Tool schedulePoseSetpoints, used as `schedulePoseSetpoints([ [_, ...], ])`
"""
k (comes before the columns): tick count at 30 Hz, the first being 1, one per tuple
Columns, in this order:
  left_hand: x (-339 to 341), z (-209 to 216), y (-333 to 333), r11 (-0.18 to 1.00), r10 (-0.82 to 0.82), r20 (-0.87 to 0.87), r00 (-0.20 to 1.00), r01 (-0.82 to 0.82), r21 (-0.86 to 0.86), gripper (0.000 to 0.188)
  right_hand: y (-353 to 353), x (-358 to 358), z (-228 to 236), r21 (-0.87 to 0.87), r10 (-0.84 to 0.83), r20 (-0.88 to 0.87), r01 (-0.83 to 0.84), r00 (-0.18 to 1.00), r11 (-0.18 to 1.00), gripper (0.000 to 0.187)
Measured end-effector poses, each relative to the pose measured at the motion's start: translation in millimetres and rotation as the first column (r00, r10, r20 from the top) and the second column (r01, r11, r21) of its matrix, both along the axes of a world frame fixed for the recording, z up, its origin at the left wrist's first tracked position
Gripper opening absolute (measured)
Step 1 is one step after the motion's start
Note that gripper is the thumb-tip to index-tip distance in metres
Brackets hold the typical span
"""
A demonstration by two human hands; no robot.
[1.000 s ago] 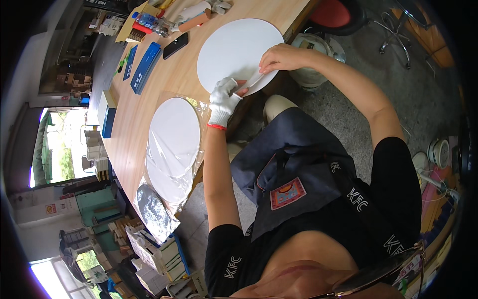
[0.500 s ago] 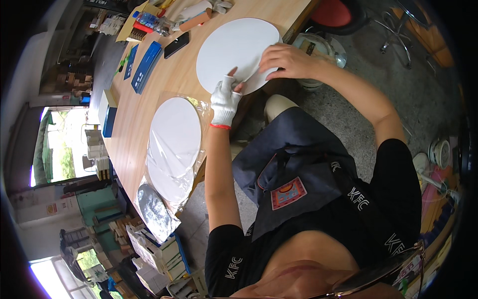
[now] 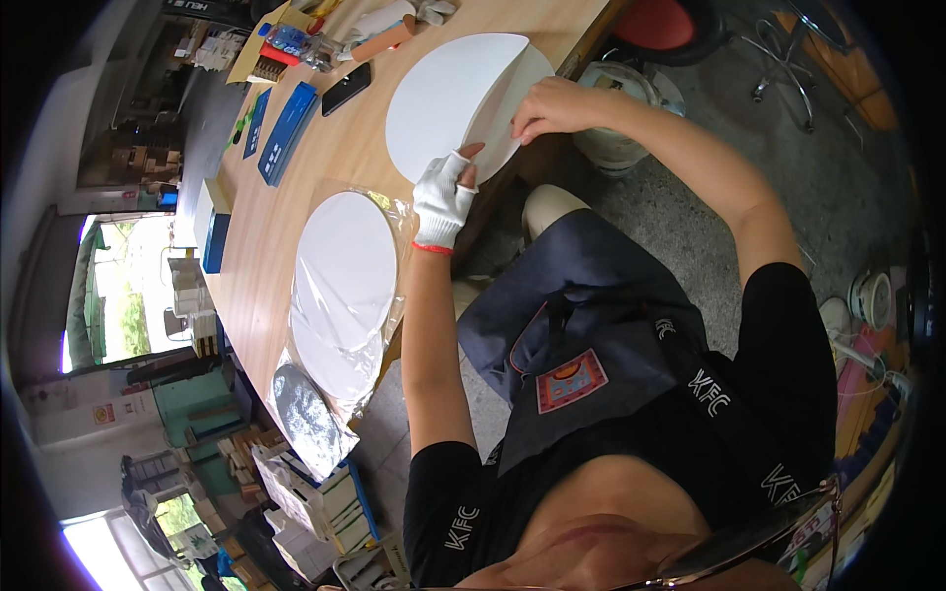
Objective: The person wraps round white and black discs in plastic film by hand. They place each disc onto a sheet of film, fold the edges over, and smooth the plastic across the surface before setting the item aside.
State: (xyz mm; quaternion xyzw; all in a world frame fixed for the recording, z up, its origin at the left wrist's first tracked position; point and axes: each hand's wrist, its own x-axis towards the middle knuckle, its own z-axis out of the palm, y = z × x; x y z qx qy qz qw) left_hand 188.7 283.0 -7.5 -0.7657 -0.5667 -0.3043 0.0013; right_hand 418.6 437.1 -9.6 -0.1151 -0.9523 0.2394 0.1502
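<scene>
A large round white sheet point(image 3: 434, 103) lies at the right edge of the wooden table, in front of me. Its right part is turned back along a curved line, showing a greyer layer point(image 3: 507, 108). My bare right hand point(image 3: 557, 106) has its fingertips pinched together at the sheet's right rim. On my left hand point(image 3: 445, 197) is a white knitted glove with red trim and bare fingertips. It rests at the sheet's near edge, thumb and forefinger apart, the forefinger by the lower end of the turned-back edge.
Round white sheets in clear plastic point(image 3: 345, 266) lie nearer on the table, beside a silvery round piece point(image 3: 305, 414). A black phone point(image 3: 346, 89), blue boxes point(image 3: 288, 133) and bottles point(image 3: 286, 39) stand farther back. A clear bucket point(image 3: 616, 148) is beyond the right table edge.
My right hand has moved slightly up and its fingers have drawn together at the rim. More of the sheet's right side is now turned back. My left forefinger has shifted right.
</scene>
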Motion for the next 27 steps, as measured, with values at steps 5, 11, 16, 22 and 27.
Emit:
schedulePoseSetpoints([
  [5, 0.7, -2.5, -2.7, 0.986, 0.122, 0.017, 0.992, -0.12, -0.119, 0.051, 8.2, -9.2, 16.3, -0.061, 0.055, 0.083, -0.05, 0.995, 0.997, 0.022],
  [11, -4.4, -8.3, 0.5, 0.986, 0.114, 0.049, 0.992, -0.107, -0.13, 0.061, 10.7, -10.8, 19.7, -0.089, 0.069, 0.138, -0.057, 0.988, 0.994, 0.023],
  [16, -7.3, -11.9, 1.6, 0.987, 0.103, 0.031, 0.994, -0.098, -0.129, 0.065, 3.1, -8.3, 27.4, -0.063, 0.036, 0.2, -0.024, 0.979, 0.998, 0.022],
  [22, -8.2, -13.6, 2.4, 0.988, 0.09, 0.04, 0.995, -0.084, -0.129, 0.065, 10.7, -7.4, 14.5, -0.074, 0.05, 0.097, -0.043, 0.994, 0.996, 0.021],
  [27, -10.8, -16.6, 2.5, 0.989, 0.087, 0.035, 0.996, -0.082, -0.121, 0.065, 13.5, -9.1, 11.8, -0.082, 0.063, 0.085, -0.056, 0.994, 0.995, 0.02],
])
